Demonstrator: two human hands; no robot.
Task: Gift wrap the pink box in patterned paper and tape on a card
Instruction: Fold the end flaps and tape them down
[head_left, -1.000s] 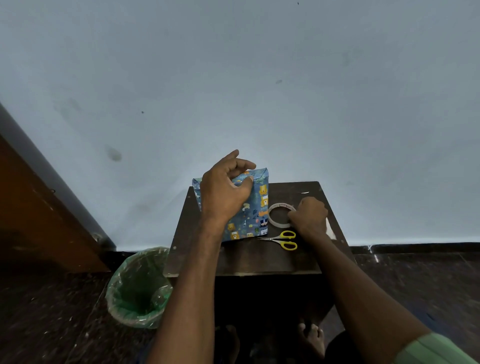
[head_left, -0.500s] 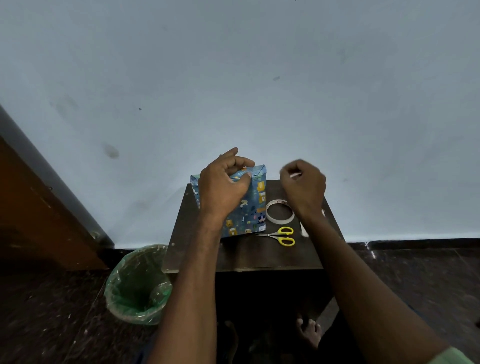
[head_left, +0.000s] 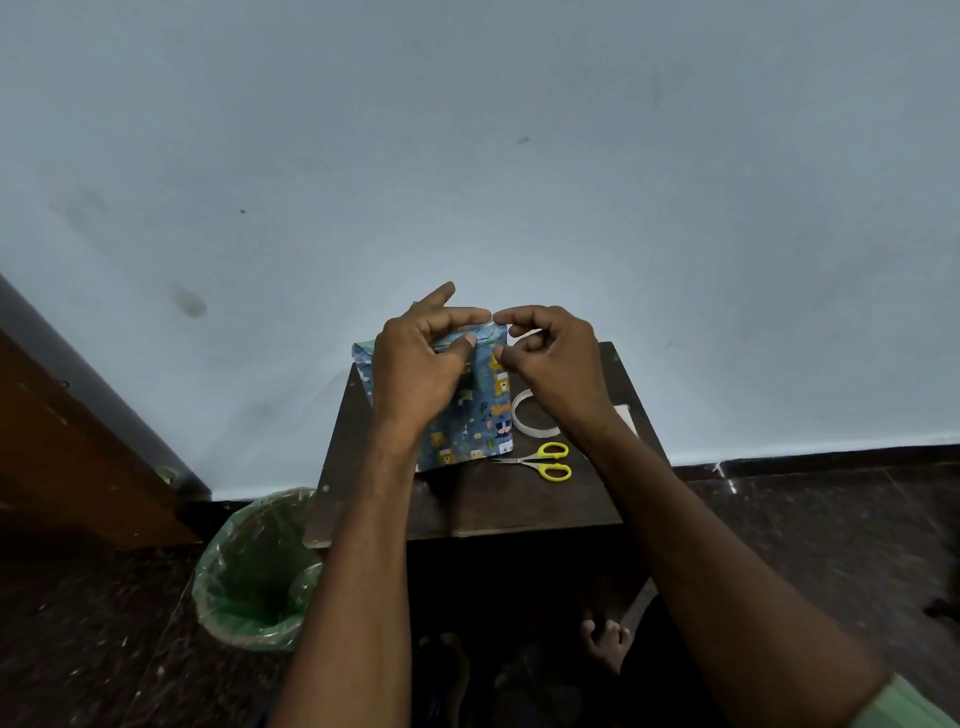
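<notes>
The box (head_left: 470, 410), already covered in blue patterned paper, stands on the far left part of the small dark table (head_left: 519, 499), leaning slightly toward the wall. It looks light and stiff inside, but the paper skin is thin and probably slick, so it would crease or tear under a hard squeeze; it is best held by flat pressure across its near face and top edge, not pinched at the corners.

The left hand (head_left: 421, 364) lies over the box's upper near face, fingers curled over the top edge, thumb pressing the paper. The right hand (head_left: 550, 358) hovers just right of the top right corner, thumb and forefinger pinched together, likely on a small piece of tape too faint to confirm. The two forefingers nearly touch above the box.

The tape roll (head_left: 532, 415) and scissors (head_left: 545, 460) lie just right of the box.
</notes>
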